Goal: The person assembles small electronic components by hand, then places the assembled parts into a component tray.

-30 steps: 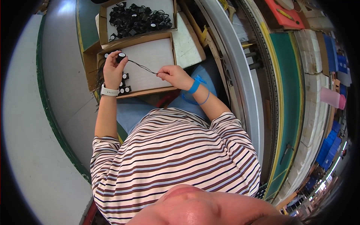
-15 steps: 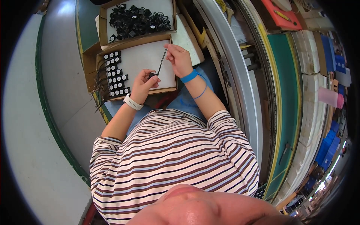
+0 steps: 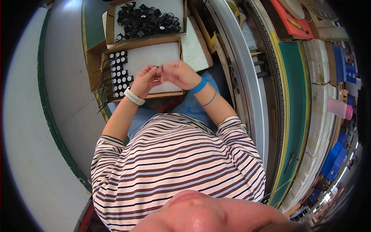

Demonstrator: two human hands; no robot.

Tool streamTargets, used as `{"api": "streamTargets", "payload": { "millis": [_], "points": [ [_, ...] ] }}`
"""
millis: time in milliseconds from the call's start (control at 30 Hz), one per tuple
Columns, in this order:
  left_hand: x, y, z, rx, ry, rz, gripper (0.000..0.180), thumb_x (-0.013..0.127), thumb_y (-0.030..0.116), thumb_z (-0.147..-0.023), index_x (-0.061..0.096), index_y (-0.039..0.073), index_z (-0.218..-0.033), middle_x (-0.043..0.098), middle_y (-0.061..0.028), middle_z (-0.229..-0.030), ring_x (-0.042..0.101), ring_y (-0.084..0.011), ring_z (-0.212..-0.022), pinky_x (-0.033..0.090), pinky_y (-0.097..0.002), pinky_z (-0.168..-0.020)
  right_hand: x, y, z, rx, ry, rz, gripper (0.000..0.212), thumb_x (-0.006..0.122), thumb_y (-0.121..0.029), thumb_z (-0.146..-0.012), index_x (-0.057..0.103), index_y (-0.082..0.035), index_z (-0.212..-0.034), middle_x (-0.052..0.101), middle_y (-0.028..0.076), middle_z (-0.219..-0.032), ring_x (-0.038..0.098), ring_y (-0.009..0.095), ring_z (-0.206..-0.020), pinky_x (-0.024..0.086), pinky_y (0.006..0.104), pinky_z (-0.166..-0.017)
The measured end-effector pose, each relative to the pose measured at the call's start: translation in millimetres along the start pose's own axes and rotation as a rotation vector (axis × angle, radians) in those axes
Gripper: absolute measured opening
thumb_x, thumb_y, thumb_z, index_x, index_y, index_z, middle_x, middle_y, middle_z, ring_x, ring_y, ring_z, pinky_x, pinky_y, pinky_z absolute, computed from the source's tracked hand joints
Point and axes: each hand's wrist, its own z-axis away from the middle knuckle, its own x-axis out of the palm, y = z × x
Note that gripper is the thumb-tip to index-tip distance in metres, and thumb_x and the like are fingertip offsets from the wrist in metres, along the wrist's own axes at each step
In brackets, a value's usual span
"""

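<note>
Over the near cardboard box [image 3: 174,94], my two hands meet at the fingertips. My left hand [image 3: 143,82], with a white wristband, is closed in a pinch. Only a dark bit of the small black cabled part [image 3: 157,67] shows at its fingertips; fingers hide the rest. My right hand [image 3: 181,74], wearing a blue wrist strap, touches or nearly touches the left fingertips, its fingers smeared by motion. Black parts with round white labels [image 3: 119,80] stand in rows along the box's left side, their black cables [image 3: 104,81] hanging over that edge.
Behind it, a second cardboard box [image 3: 185,17] holds a tangled heap of black cabled parts [image 3: 148,21]. A grey metal rail [image 3: 247,73] runs along the right, beside a green belt-like strip [image 3: 291,112]. Farther right are white blocks [image 3: 319,116] and a pink bottle [image 3: 340,108].
My right hand has come down and left from holding the cable's upper end, toward my left fingertips. The black part, visible in my left hand before, is now mostly hidden.
</note>
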Motion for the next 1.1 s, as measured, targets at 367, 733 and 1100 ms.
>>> {"api": "streamTargets", "payload": {
  "millis": [367, 733, 1100],
  "points": [
    [-4.5, 9.8, -4.0, -0.044, 0.054, 0.145, 0.014, 0.049, 0.020, -0.084, 0.048, 0.006, -0.085, 0.056, -0.0060, -0.075, 0.053, -0.0109, -0.061, 0.046, -0.0241, -0.060, -9.1, -0.5, -6.9, -0.642, 0.109, 1.911, 0.017, 0.055, -0.017, -0.070, 0.054, -0.004, -0.060, 0.053, 0.010, -0.061, 0.052, 0.026, -0.058, 0.042, 0.0370, -0.054],
    [-0.7, -2.0, -5.9, 0.073, -0.002, -0.361, 0.021, 0.046, 0.021, -0.085, 0.048, 0.005, -0.099, 0.052, -0.0016, -0.080, 0.051, -0.0088, -0.071, 0.044, -0.0232, -0.066, -20.9, -9.5, -7.3, 0.388, 0.003, 0.315, 0.022, 0.054, -0.024, -0.079, 0.056, -0.006, -0.067, 0.044, -0.005, -0.051, 0.039, 0.004, -0.047, 0.039, 0.0248, -0.055],
    [-14.4, -1.3, -10.2, -0.109, 0.015, -0.067, 0.016, 0.044, 0.022, -0.086, 0.049, 0.008, -0.093, 0.054, -0.0004, -0.082, 0.052, -0.0095, -0.072, 0.044, -0.0238, -0.066, 2.4, 3.7, 4.0, -0.416, 0.140, 1.527, 0.014, 0.062, -0.013, -0.070, 0.058, -0.003, -0.079, 0.053, 0.008, -0.075, 0.050, 0.023, -0.065, 0.042, 0.0278, -0.059]
  ]
}}
